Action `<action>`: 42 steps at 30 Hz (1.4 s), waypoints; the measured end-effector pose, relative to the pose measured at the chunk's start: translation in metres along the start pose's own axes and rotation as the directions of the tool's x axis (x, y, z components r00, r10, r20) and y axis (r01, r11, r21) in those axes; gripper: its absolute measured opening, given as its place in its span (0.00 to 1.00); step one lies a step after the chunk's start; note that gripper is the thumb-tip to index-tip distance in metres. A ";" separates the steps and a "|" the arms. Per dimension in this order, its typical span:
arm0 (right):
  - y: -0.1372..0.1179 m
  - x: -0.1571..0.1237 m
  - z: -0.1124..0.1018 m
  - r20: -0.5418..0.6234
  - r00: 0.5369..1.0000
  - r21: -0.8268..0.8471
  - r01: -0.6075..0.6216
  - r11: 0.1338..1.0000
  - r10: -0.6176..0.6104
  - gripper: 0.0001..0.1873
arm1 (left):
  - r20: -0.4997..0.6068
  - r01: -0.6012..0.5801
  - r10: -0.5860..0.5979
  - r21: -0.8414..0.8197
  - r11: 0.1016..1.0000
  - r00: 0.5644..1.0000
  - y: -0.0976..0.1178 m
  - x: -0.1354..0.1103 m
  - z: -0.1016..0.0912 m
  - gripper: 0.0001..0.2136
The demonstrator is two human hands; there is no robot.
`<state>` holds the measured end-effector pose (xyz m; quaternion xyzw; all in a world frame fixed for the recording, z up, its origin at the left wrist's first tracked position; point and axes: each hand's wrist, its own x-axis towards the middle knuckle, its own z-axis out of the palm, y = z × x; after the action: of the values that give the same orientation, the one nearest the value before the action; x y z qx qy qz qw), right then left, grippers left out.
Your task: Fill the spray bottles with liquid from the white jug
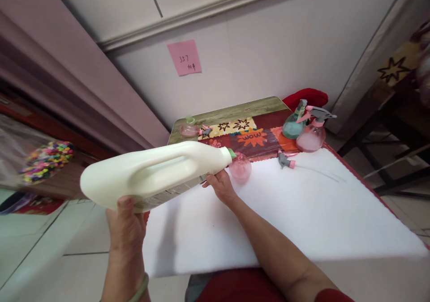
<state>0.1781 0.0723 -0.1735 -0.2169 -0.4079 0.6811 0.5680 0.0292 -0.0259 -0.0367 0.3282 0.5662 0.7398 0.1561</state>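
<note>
A large cream detergent jug [161,168] lies tilted almost level, its green spout [231,153] at the mouth of a pink spray bottle [240,168] that has no sprayer on it. My left hand [126,223] grips the jug's underside near its base, thumb up along the side. Below the jug's neck, my right hand [220,185] supports it with curled fingers, partly hidden by the jug. A grey and pink spray head [285,159] with a clear dip tube lies on the white cloth [208,235], right of the pink bottle.
At the table's back right stand a green spray bottle [294,125] and a pink spray bottle with a grey trigger [311,136]. Another small pink spray bottle [189,130] lies at the back left. A pink note [184,57] is on the wall.
</note>
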 end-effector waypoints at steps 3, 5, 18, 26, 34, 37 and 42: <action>0.000 0.000 0.000 0.006 1.000 -0.004 0.002 1.000 -0.002 0.23 | -0.006 0.009 -0.009 0.002 1.000 1.000 -0.001 0.001 -0.001 0.34; -0.001 0.000 -0.001 0.014 1.000 -0.010 0.012 1.000 -0.011 0.24 | 0.014 -0.006 0.006 -0.008 1.000 1.000 -0.002 0.001 -0.001 0.34; 0.001 0.001 -0.001 0.015 1.000 -0.001 0.006 1.000 -0.006 0.24 | 0.005 -0.017 0.017 -0.032 0.999 1.000 -0.002 0.001 -0.001 0.33; 0.005 0.002 -0.003 0.027 0.999 -0.014 0.021 1.000 -0.020 0.24 | 0.071 -0.041 0.044 -0.041 0.998 0.997 -0.002 0.000 0.000 0.33; 0.004 0.001 -0.003 0.021 1.000 -0.020 0.008 1.000 -0.008 0.23 | 0.059 -0.057 0.060 -0.053 0.997 0.996 -0.002 0.001 0.002 0.33; 0.004 0.002 -0.003 0.021 1.000 -0.014 0.005 1.000 -0.005 0.23 | 0.061 -0.053 0.056 -0.049 0.997 0.997 0.000 0.000 0.003 0.33; 0.004 0.002 -0.003 0.029 1.000 -0.009 0.002 1.000 -0.002 0.23 | 0.064 -0.067 0.071 -0.055 0.996 0.995 -0.002 0.000 0.000 0.32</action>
<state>0.1780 0.0750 -0.1781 -0.2091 -0.4192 0.6817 0.5619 0.0290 -0.0248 -0.0384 0.3675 0.5293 0.7483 0.1578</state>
